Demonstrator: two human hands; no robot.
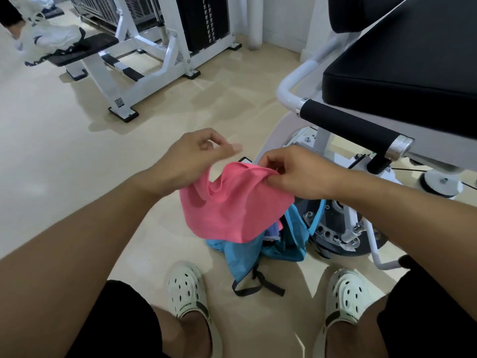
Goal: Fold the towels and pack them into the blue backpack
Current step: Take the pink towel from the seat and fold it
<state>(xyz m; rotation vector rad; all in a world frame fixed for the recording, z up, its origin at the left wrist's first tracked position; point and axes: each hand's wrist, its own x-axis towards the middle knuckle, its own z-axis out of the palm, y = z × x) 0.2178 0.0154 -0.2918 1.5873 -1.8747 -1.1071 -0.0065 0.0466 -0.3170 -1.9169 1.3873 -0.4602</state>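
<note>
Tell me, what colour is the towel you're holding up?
Pink. The towel shows plainly in the head view, held above the blue backpack.

The pink towel point(236, 202) is looking like soft matt knitted cloth, the blue backpack point(247, 254) like thin, smooth synthetic fabric with black woven straps point(258, 285). The seat pad point(402, 73) is showing matt black vinyl, the frame point(291, 83) glossy white painted metal, the clogs point(185, 288) smooth moulded plastic, the floor point(64, 140) gleaming faintly
</note>
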